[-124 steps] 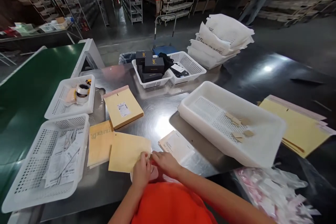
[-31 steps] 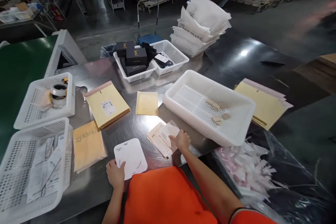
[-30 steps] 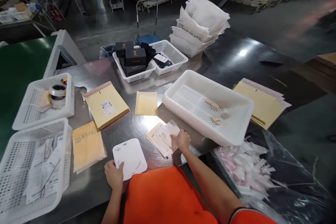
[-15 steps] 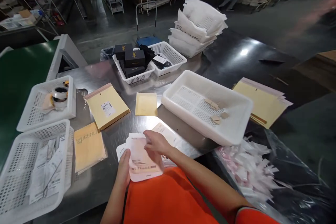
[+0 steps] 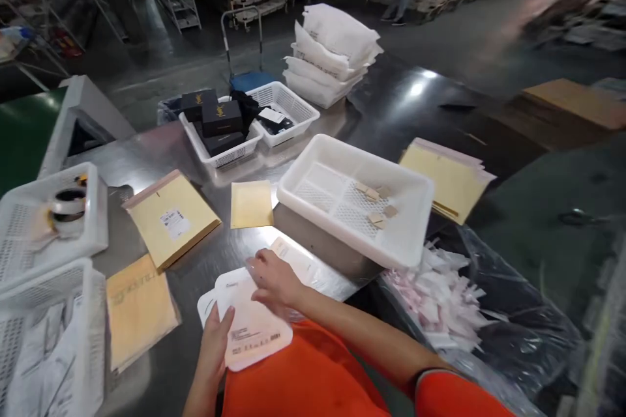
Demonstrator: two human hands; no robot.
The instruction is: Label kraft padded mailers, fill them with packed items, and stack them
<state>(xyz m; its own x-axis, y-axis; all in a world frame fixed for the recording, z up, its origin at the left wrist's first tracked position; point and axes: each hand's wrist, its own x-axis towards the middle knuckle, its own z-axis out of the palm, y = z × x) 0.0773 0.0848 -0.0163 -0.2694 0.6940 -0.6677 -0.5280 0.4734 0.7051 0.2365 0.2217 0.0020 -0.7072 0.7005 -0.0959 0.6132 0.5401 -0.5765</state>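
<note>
Pinching white card (image 5: 252, 320) — likely light, stiffish; grip edges | your left hand (image 5: 214, 342): clamped, 9 o'clock edge | right hand (image 5: 278, 281): 1 o'clock, fingers apart

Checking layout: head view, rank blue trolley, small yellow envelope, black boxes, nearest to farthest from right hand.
1. Small yellow envelope: just ahead of the right hand.
2. Black boxes: farther, ahead-left, in a white basket.
3. Blue trolley: beyond the table.

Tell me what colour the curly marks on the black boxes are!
Gold, on the black boxes; the head view shows it best.
</note>
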